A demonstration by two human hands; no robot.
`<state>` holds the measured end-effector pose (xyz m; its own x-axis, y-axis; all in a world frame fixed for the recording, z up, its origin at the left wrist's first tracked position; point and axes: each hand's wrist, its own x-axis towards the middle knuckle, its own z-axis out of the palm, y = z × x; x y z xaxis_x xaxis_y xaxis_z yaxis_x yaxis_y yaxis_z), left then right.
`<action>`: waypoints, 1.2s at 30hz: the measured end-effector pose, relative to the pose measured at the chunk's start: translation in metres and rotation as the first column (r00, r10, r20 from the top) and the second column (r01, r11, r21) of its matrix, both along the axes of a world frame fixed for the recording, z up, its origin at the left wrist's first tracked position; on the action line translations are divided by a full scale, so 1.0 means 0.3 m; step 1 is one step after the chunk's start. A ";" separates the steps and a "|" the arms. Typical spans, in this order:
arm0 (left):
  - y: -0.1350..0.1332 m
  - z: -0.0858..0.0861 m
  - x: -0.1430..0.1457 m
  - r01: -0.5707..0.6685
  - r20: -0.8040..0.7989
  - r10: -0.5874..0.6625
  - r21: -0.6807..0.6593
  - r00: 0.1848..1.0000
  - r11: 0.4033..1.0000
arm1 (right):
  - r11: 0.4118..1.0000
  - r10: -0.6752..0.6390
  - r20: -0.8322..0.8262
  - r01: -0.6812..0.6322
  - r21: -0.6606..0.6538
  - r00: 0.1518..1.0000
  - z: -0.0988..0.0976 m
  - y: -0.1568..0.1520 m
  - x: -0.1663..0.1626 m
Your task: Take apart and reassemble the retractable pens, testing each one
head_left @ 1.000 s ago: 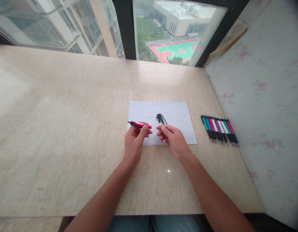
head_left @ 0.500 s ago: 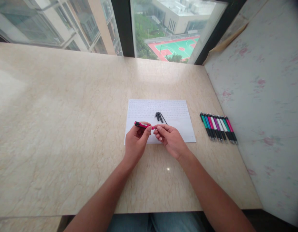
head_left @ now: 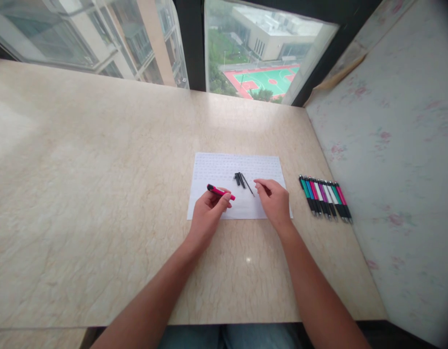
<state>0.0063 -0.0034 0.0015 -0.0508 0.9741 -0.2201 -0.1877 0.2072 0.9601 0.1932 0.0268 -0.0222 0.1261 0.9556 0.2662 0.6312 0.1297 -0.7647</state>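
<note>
My left hand (head_left: pixel 209 213) pinches a pink pen barrel (head_left: pixel 220 192) with a black end, held level over a white sheet of paper (head_left: pixel 224 167). To its right, my right hand (head_left: pixel 275 203) rests on the paper with fingers curled; whether anything is in them I cannot make out. Small black pen parts (head_left: pixel 241 179) and a thin refill lie on the paper between and beyond the two hands, just left of my right fingertips.
A row of several assembled pens (head_left: pixel 326 198) in green, blue, pink, purple and white lies on the beige marble table (head_left: pixel 100 184) right of the paper. A papered wall (head_left: pixel 398 145) stands on the right, and windows run along the far edge.
My right hand has drawn away from the pink barrel's tip and moved right, toward the black parts. The left hand keeps hold of the barrel, shifted slightly right.
</note>
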 end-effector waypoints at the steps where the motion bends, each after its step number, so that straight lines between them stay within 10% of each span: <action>1: 0.000 0.000 0.000 0.004 -0.001 -0.004 0.002 1.000 1.000 | 1.000 0.009 0.052 -0.010 0.016 0.999 -0.003 0.002 -0.001; 15: 0.000 -0.012 0.002 0.032 -0.014 -0.031 0.045 0.999 0.998 | 0.998 -0.034 0.073 0.030 0.052 0.997 0.024 -0.010 -0.045; 25: 0.001 -0.002 -0.010 0.094 -0.046 -0.091 0.067 0.995 0.993 | 0.946 0.321 -0.126 -0.325 -0.007 0.939 0.075 -0.087 -0.133; 36: 0.006 -0.031 -0.033 0.146 -0.323 -0.069 0.220 0.944 0.965 | 0.917 0.398 -0.160 -0.396 0.041 0.903 0.079 -0.104 -0.147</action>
<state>-0.0035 -0.0017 -0.0076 0.0291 0.9992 0.0277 0.1375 -0.0314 0.9900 0.1490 -0.0043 0.0016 -0.2215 0.9335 0.2819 0.3942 0.3501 -0.8497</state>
